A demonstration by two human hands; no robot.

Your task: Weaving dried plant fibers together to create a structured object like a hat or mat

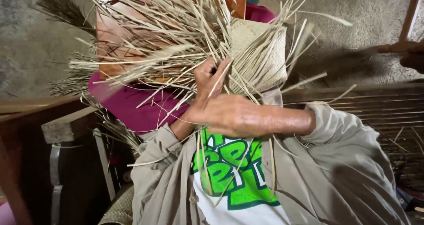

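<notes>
A half-woven straw piece point(260, 52) with many long loose strands point(168, 30) is held up in front of my chest. My left hand point(208, 80) rises from the beige sleeve at the left, its fingers pinched on strands at the edge of the weave. My right hand point(236, 115) comes across from the right just below it. Only its back shows, and its fingers are tucked under the weave and strands. The two hands touch each other. The strands fan out to the upper left and hide what lies behind them.
A magenta cloth point(128, 103) lies behind the strands at left. A wooden slatted bench point(380, 103) runs along the right, and a dark wooden frame point(26, 132) stands at the left. Grey concrete floor point(371, 8) lies beyond. My beige jacket point(344, 172) fills the bottom.
</notes>
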